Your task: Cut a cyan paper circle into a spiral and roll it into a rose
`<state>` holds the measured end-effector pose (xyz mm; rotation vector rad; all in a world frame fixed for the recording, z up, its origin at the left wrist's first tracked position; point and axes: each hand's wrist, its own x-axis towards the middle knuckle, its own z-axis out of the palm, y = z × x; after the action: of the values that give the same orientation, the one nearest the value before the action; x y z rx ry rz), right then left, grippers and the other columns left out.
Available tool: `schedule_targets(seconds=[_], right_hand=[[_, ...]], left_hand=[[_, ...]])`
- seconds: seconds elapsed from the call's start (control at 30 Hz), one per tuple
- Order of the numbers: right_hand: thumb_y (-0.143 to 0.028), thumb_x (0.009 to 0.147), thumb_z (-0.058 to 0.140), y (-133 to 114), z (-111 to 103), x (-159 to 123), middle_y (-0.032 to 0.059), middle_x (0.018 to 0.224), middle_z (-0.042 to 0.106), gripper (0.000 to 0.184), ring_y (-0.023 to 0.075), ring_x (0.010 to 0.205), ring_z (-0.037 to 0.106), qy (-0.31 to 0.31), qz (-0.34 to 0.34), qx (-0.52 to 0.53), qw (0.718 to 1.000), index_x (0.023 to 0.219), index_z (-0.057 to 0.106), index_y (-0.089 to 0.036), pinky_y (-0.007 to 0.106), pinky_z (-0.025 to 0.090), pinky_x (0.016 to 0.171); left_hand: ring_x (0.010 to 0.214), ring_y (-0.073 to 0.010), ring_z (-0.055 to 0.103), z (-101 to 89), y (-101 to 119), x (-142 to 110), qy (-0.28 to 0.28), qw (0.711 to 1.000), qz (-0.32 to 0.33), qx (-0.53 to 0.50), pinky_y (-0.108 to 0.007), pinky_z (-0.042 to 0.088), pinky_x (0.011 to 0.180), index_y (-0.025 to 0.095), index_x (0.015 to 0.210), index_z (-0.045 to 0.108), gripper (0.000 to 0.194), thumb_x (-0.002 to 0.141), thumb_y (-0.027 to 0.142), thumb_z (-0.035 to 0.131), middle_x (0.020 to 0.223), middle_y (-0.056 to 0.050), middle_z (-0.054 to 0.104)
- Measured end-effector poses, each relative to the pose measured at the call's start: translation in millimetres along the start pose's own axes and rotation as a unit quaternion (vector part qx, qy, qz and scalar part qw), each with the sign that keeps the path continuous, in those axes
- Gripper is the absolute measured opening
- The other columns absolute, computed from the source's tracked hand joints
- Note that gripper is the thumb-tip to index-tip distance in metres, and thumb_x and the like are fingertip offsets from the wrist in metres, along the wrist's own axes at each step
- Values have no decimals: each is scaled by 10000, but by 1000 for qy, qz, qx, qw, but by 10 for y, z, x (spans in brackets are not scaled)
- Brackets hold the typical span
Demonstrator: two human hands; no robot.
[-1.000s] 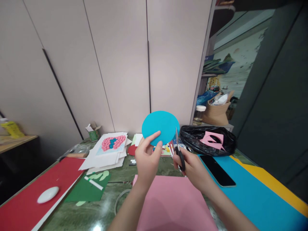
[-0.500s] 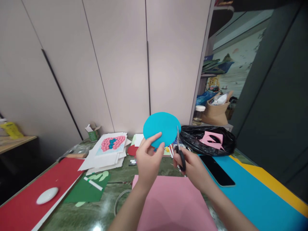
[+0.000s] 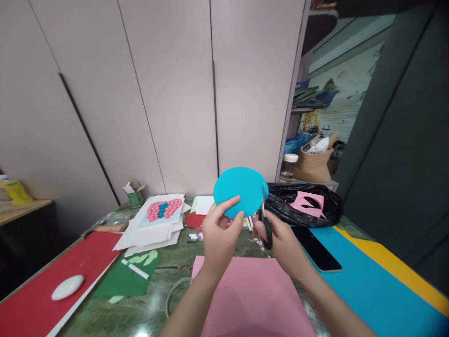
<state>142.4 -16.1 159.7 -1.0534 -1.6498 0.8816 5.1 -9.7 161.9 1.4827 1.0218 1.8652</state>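
The left hand pinches the near edge of the blue paper disc, just beyond both hands, while the right hand grips scissors, blades pointing far at the disc's right edge.

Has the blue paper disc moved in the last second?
Yes. The blue paper disc has shifted right and slightly down in the view, judged against the cabinet's dark vertical strip.

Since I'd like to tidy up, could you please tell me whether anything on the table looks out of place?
Slightly: small pale scraps lie loose near the scissors, and one light green piece pokes past the near edge of the green sheet, while other pieces lie on it.
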Motion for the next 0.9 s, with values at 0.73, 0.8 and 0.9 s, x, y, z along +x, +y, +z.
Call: schedule_targets(seconds=[0.73,0.8,0.9], right_hand=[[-529,872,453,107,-7,10,-34,646,455,357,99,565,375,-9,10,-25,1000,753,468,-193,229,285,501],[-531,873,449,105,-5,6,-33,648,467,357,97,557,375,-11,12,-27,1000,756,470,-194,228,283,494],[-530,875,438,86,-2,-3,-34,636,472,366,91,533,376,-10,19,-37,999,733,462,-193,229,284,490]], left_hand=[[818,-145,611,-14,34,6,5,1000,7,7,-239,512,704,189,968,704,221,757,211,642,968,-68,646],[793,-135,598,-21,35,8,5,1000,8,16,-228,504,676,193,961,707,211,762,211,640,953,-63,636],[748,-123,575,-29,22,13,4,1000,5,22,-226,497,645,196,965,705,207,772,224,636,945,-58,619]])
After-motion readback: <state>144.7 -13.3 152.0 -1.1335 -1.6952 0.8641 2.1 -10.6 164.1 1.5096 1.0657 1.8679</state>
